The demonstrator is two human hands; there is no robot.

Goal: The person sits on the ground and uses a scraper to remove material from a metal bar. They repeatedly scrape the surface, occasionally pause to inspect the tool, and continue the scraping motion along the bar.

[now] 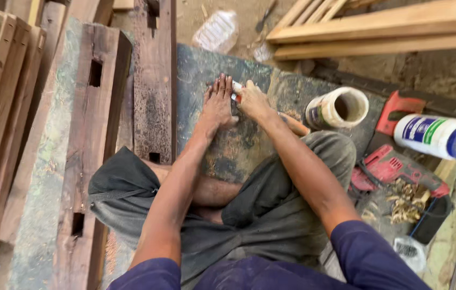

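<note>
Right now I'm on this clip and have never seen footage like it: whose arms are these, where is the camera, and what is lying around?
There is no machine here. The one picture comes from a camera worn on a person's head, looking down, so both arms are that person's own. They sit cross-legged on the ground in front of a dark, worn board.

The left hand lies flat on the board, fingers stretched forward. The right hand is curled round a small white object, too hidden to identify, right beside the left fingers.

To the left lie dark wooden beams with square mortise holes. To the right stand an open white tub, a white bottle with a blue cap lying on its side, a red power tool and some wood shavings. Pale timber is stacked behind.
</note>
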